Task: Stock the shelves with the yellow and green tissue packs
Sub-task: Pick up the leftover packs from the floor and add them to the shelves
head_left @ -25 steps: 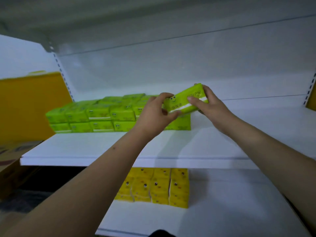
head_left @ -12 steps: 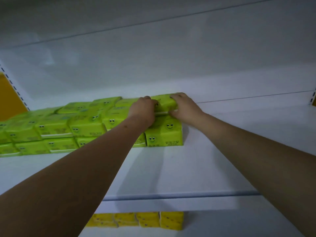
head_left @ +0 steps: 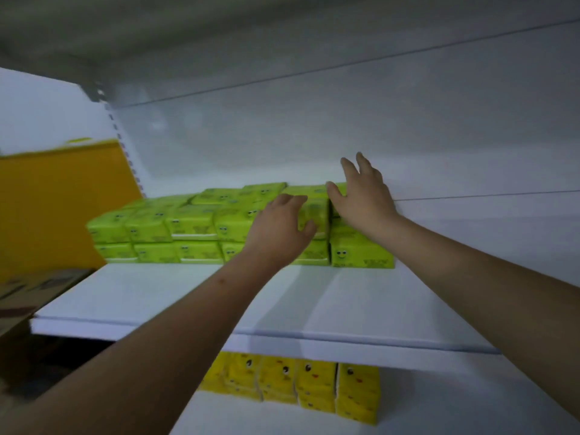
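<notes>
Green tissue packs [head_left: 191,227] with smiley faces stand in two layers along the back left of the upper white shelf [head_left: 175,306]. The rightmost stack [head_left: 361,254] ends near the middle. My left hand [head_left: 279,229] hovers in front of the top packs, fingers spread, holding nothing. My right hand [head_left: 365,196] is lifted just above the right end of the row, fingers apart and empty. Yellow tissue packs [head_left: 301,387] stand in a row on the lower shelf [head_left: 439,412], partly hidden by the upper shelf's edge.
A yellow panel [head_left: 59,199] stands at the left beyond the shelf upright. A cardboard box [head_left: 28,296] sits low at the left. The upper shelf's right half is bare white surface [head_left: 470,277]. Another shelf board [head_left: 219,36] hangs overhead.
Both hands held a green pack, set it on top of the row's right end, and have now let go and drawn back with fingers spread.
</notes>
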Motion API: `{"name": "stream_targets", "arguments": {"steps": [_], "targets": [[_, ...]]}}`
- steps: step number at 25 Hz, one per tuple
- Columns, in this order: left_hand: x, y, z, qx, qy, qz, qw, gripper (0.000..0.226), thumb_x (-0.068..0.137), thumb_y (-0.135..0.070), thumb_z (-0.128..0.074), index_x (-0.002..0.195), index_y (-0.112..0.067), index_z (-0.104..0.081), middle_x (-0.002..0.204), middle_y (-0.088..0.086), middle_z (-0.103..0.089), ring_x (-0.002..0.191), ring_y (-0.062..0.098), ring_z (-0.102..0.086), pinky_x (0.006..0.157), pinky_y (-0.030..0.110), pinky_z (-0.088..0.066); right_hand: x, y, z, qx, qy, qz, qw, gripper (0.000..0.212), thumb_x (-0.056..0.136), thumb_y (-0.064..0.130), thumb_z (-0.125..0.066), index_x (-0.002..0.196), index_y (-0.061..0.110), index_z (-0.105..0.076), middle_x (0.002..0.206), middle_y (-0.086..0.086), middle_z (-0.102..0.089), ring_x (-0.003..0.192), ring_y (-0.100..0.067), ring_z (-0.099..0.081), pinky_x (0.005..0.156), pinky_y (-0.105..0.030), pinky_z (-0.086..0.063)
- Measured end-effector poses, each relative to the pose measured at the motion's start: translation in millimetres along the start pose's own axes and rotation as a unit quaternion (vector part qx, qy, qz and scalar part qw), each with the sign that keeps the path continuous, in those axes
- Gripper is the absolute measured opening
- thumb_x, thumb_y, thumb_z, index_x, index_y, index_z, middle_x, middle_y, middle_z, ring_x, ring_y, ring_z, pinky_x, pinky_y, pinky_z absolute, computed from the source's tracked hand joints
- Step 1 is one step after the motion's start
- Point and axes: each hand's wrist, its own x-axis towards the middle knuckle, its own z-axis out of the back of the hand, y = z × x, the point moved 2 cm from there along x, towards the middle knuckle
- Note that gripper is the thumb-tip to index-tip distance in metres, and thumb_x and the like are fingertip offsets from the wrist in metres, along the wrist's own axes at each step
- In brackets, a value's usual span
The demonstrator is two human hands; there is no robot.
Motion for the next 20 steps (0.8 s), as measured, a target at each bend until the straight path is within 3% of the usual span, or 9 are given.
{"name": "stream_targets", "arguments": {"steps": [4, 7, 10, 13, 16, 20], "targets": [[-110, 48, 27, -0.015, -0.062, 0.059, 0.996, 0.050, 0.088, -0.036, -0.049, 0.134, -0.017, -0.053, 0.131, 0.007, -0.053, 0.119, 0.028, -0.051, 0.095, 0.040, -0.045, -50, 106, -23, 0.100, -0.007, 0.094, 0.991, 0.060, 0.096, 0.041, -0.047, 0.147, 0.011, -0.036, 0.156, -0.011, -0.027, 0.142, -0.029, -0.029, 0.113, -0.039, -0.030], [-213, 92, 42, -0.005, -0.090, 0.122, 0.988, 0.044, 0.087, -0.034, -0.046, 0.127, -0.018, -0.056, 0.127, 0.002, -0.051, 0.112, 0.024, -0.051, 0.091, 0.039, -0.045, -114, 184, -63, 0.129, 0.040, 0.172, 0.976, 0.064, 0.094, 0.039, -0.049, 0.150, 0.013, -0.031, 0.158, -0.008, -0.024, 0.142, -0.026, -0.030, 0.111, -0.039, -0.034], [-308, 152, 45, 0.018, -0.052, 0.205, 0.977, 0.042, 0.088, -0.035, -0.046, 0.126, -0.019, -0.056, 0.120, 0.001, -0.052, 0.108, 0.024, -0.051, 0.090, 0.040, -0.046, -184, 257, -116, 0.131, 0.101, 0.257, 0.952, 0.067, 0.093, 0.040, -0.048, 0.151, 0.014, -0.027, 0.158, -0.009, -0.023, 0.141, -0.028, -0.031, 0.109, -0.041, -0.036], [-402, 211, 34, 0.034, 0.041, 0.307, 0.950, 0.047, 0.088, -0.039, -0.047, 0.131, -0.019, -0.052, 0.121, 0.004, -0.053, 0.113, 0.028, -0.051, 0.090, 0.040, -0.046, -260, 319, -184, 0.126, 0.219, 0.299, 0.920, 0.069, 0.094, 0.045, -0.045, 0.153, 0.017, -0.022, 0.159, -0.007, -0.019, 0.144, -0.027, -0.024, 0.112, -0.042, -0.032], [-492, 273, 13, 0.013, 0.148, 0.452, 0.879, 0.048, 0.090, -0.036, -0.053, 0.134, -0.017, -0.051, 0.128, 0.013, -0.053, 0.118, 0.034, -0.051, 0.094, 0.042, -0.046, -334, 356, -258, 0.110, 0.344, 0.317, 0.877, 0.070, 0.095, 0.047, -0.045, 0.153, 0.017, -0.021, 0.160, -0.007, -0.018, 0.144, -0.028, -0.024, 0.112, -0.043, -0.032], [-608, 346, -21, -0.066, 0.203, 0.660, 0.721, 0.039, 0.092, -0.028, -0.050, 0.122, -0.003, -0.056, 0.126, 0.024, -0.055, 0.115, 0.037, -0.053, 0.094, 0.039, -0.045, -431, 369, -355, 0.095, 0.479, 0.318, 0.813, 0.066, 0.096, 0.043, -0.048, 0.151, 0.013, -0.026, 0.156, -0.012, -0.026, 0.141, -0.030, -0.030, 0.112, -0.041, -0.031]]}}
